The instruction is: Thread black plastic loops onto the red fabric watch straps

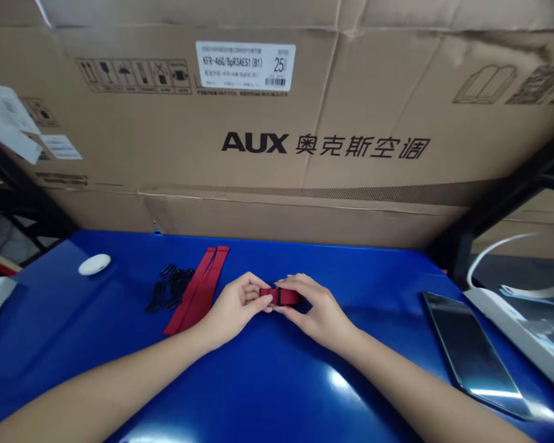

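Both my hands meet at the middle of the blue table (277,381). My left hand (235,307) and my right hand (311,307) pinch a short folded red strap (287,296) between their fingertips; a black buckle sits across it. To the left lie two more red straps (198,289) side by side, and beside them a small heap of black plastic buckles (168,286).
A large cardboard box (277,141) printed "AUX" stands along the back edge. A white oval object (94,264) lies at the far left. A dark tablet (471,351) lies flat at the right, with a white device and cable (512,320) beyond it.
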`<state>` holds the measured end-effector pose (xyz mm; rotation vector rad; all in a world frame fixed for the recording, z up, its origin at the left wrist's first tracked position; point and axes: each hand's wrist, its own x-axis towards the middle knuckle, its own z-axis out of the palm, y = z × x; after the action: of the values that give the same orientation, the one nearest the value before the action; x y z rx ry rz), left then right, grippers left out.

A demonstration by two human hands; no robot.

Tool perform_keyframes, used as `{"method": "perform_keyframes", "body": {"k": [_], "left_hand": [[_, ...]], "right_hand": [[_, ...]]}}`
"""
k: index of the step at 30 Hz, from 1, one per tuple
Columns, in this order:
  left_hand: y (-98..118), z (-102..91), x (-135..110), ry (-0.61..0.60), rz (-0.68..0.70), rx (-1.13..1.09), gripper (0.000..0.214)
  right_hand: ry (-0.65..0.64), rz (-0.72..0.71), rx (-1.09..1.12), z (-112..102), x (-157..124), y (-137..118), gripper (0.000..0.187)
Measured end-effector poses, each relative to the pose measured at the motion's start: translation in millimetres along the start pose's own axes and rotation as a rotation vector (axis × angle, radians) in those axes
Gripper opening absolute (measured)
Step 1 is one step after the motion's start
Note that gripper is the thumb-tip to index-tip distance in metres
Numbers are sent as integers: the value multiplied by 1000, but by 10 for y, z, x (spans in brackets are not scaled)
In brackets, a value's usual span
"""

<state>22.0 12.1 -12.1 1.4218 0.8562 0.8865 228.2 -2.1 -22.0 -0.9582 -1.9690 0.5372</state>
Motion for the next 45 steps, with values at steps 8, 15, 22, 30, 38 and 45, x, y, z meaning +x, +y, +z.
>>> {"method": "perform_keyframes", "body": {"k": [8,15,22,30,38,45], "left_hand": [[30,-36,49,65,-111,-5,23],[47,-25,60,47,-118,36,25],[55,30,84,21,-111,125,25],[38,19,54,63,-52,206,24],[35,-110,29,92,-67,267,22],[6,-22,-133,38,277,841,15]], "right_hand": [[-41,47,64,13,67,-41,35],[-31,61,-7,11,67,-71,26],[-7,0,-40,-39,7,-54,24],[-78,-78,-166,-101,14,28,21],[-90,-31,-164,-183,1,18,21],[-109,41,-268,-185,59,239,35]]}}
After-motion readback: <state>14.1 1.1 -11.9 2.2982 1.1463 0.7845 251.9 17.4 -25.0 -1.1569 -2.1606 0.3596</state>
